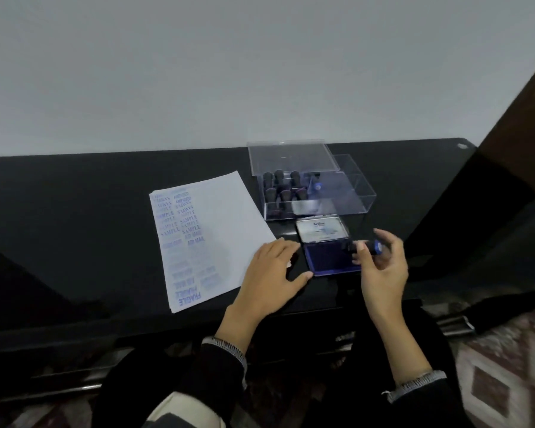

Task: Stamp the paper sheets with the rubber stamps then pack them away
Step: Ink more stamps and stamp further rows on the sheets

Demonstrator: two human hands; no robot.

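A white paper sheet (pixel 217 230) lies on the black table (pixel 74 211), its left half covered with blue stamp marks such as SAMPLE, AIR MAIL and FRAGILE. My left hand (pixel 272 273) rests flat on the sheet's lower right corner, fingers spread. An open blue ink pad (pixel 328 257) with its metal lid (pixel 322 231) raised sits just right of that hand. My right hand (pixel 383 267) holds a rubber stamp (pixel 368 247) with a blue end sideways over the pad's right edge. A clear plastic box (pixel 346 193) behind the pad holds several dark stamps (pixel 281 188).
The box's clear lid (pixel 291 156) leans open against the pale wall. A dark wooden post (pixel 513 118) rises at the far right. The table's front edge runs just under my wrists, with a patterned rug (pixel 501 381) on the floor at the right.
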